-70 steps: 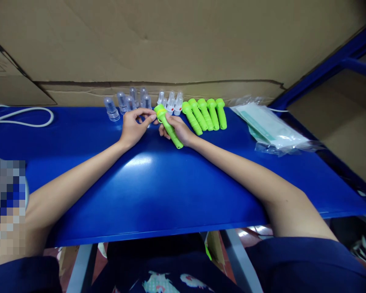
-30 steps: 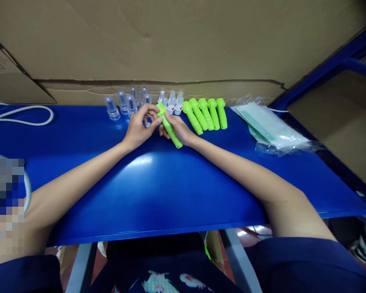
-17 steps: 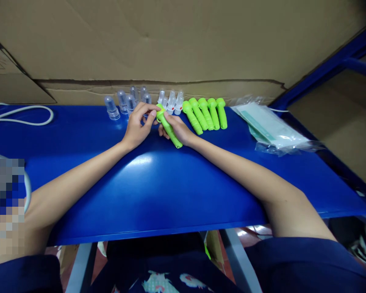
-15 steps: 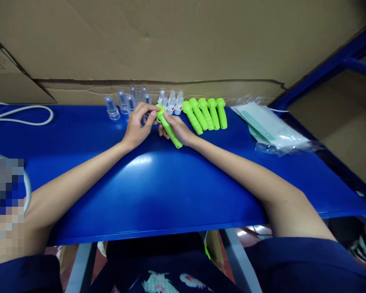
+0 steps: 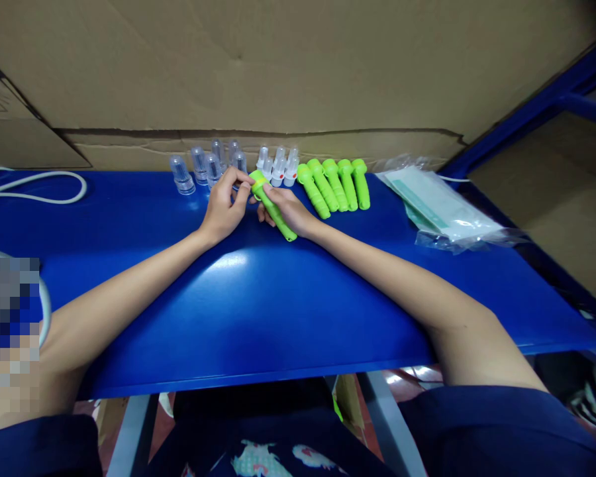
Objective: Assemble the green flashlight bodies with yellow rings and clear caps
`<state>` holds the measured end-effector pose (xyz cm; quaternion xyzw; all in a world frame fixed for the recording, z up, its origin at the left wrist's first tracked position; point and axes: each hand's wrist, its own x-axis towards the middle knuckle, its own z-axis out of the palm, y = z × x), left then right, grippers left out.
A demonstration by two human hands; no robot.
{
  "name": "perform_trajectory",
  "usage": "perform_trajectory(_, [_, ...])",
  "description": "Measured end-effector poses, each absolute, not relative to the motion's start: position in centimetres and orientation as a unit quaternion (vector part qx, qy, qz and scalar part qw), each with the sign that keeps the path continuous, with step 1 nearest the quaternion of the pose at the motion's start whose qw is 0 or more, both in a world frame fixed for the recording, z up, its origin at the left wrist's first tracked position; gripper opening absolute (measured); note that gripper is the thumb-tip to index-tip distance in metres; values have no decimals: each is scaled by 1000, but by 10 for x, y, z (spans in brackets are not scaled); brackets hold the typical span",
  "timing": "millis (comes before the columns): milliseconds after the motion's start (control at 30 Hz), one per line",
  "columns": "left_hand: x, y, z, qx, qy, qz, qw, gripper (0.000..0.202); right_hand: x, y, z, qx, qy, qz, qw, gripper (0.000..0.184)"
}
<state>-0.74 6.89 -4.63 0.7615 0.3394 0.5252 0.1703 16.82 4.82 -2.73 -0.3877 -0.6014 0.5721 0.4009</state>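
Note:
A lime-green flashlight (image 5: pixel 278 215) slants over the table, its wide head toward the upper left and its tail toward me. My right hand (image 5: pixel 291 209) is wrapped round its body, thumb on top near the head. At the rim of the head, my left hand (image 5: pixel 226 205) is closed with thumb and fingertips pinched against the side. Behind my left hand stand several clear ribbed plastic caps (image 5: pixel 181 175). Beyond the flashlight are several small white-and-clear pieces (image 5: pixel 278 169), some with a red dot. To the right, several more green flashlights (image 5: pixel 332 185) lie in a row.
The blue table (image 5: pixel 258 318) backs onto a cardboard wall (image 5: pixel 258 73). A clear plastic bag (image 5: pixel 442 205) with pale sheets lies at the right. A white cable (image 5: pixel 74 189) loops on the left. Blue metal framing (image 5: pixel 541 99) rises at the right.
My left fingers have slid from over the top of the flashlight's head to its left rim. The head has tilted slightly left; my right hand stays almost still.

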Motion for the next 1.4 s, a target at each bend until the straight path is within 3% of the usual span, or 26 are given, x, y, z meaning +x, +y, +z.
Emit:
perform_trajectory(200, [-7, 70, -48, 746, 359, 529, 184, 45, 168, 47, -27, -394, -601, 568, 401, 59])
perform_trajectory(467, [-6, 69, -46, 732, 400, 516, 194, 13, 169, 48, -27, -389, -601, 565, 410, 57])
perform_trajectory(933, [-4, 69, -46, 733, 401, 513, 197, 11, 167, 45, -23, -401, -595, 563, 410, 53])
perform_trajectory(1133, [-4, 70, -47, 747, 388, 507, 183, 10, 168, 46, -24, -396, -611, 556, 402, 41])
perform_trajectory(1400, [-3, 69, -44, 756, 379, 500, 184, 12, 167, 47, -31, -374, -604, 549, 441, 37])
